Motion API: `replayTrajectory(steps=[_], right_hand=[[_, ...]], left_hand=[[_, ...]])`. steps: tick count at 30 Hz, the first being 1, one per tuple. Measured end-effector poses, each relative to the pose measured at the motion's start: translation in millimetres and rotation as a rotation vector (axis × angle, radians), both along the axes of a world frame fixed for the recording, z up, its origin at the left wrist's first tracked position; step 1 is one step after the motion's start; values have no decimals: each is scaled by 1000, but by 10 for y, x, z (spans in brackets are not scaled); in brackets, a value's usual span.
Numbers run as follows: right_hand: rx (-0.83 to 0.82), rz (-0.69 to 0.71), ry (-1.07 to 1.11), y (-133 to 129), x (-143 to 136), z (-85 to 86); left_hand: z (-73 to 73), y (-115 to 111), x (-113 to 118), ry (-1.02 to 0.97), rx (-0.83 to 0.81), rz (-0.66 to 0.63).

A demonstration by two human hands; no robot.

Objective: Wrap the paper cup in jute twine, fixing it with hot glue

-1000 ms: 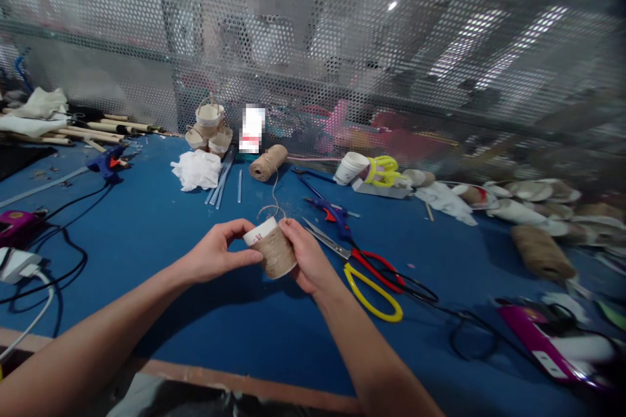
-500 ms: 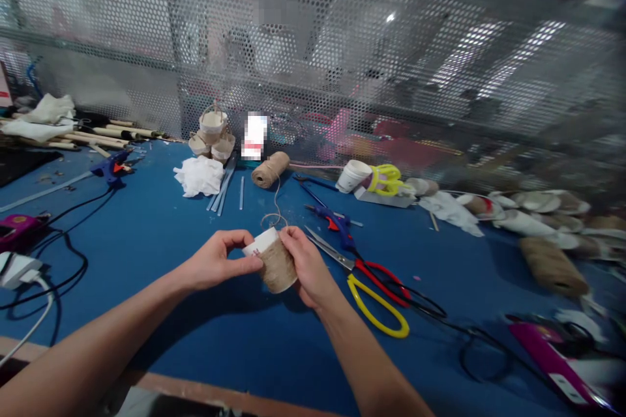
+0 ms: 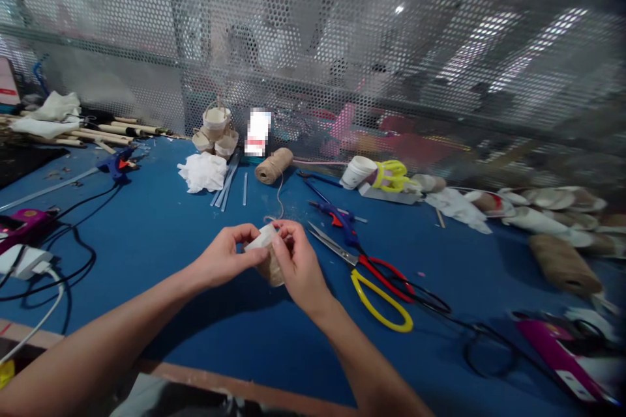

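A small white paper cup (image 3: pixel 270 269), its lower part wrapped in brown jute twine, is held tilted above the blue table. My left hand (image 3: pixel 233 253) grips its white rim side, thumb in front. At the cup's upper right, my right hand (image 3: pixel 299 267) pinches the twine against the wall; its fingers partly hide the cup. The loose strand (image 3: pixel 280 199) runs back to a twine spool (image 3: pixel 274 166) lying on its side. Just right of my right hand lie large scissors (image 3: pixel 359 260) with red and yellow handles, blades apart, and a blue glue gun (image 3: pixel 339 220).
Clear glue sticks (image 3: pixel 227 186), a crumpled white cloth (image 3: pixel 203 172) and stacked cups (image 3: pixel 216 127) are at the back. Another glue gun (image 3: pixel 116 166) and cables lie left. A second spool (image 3: pixel 565 264) and wrapped cups sit right. Perforated metal panels (image 3: pixel 313 52) bound the table's rear.
My right hand has shifted from around the cup's side to its upper edge, fingers now curled near the rim. The cup has turned slightly and is more covered. The view has moved slightly.
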State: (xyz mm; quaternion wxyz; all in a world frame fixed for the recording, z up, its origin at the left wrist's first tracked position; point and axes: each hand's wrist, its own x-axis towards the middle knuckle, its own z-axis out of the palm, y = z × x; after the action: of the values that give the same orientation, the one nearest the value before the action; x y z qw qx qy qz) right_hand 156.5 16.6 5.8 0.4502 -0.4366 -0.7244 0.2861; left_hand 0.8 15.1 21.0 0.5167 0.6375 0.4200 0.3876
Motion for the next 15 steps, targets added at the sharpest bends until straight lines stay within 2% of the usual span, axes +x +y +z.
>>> replayTrajectory(steps=[9, 15], right_hand=[[162, -7, -130, 2, -9, -34], [161, 19, -148, 21, 52, 96]], left_hand=[[-44, 5, 43, -45, -40, 41], [-79, 8, 40, -196, -152, 8]])
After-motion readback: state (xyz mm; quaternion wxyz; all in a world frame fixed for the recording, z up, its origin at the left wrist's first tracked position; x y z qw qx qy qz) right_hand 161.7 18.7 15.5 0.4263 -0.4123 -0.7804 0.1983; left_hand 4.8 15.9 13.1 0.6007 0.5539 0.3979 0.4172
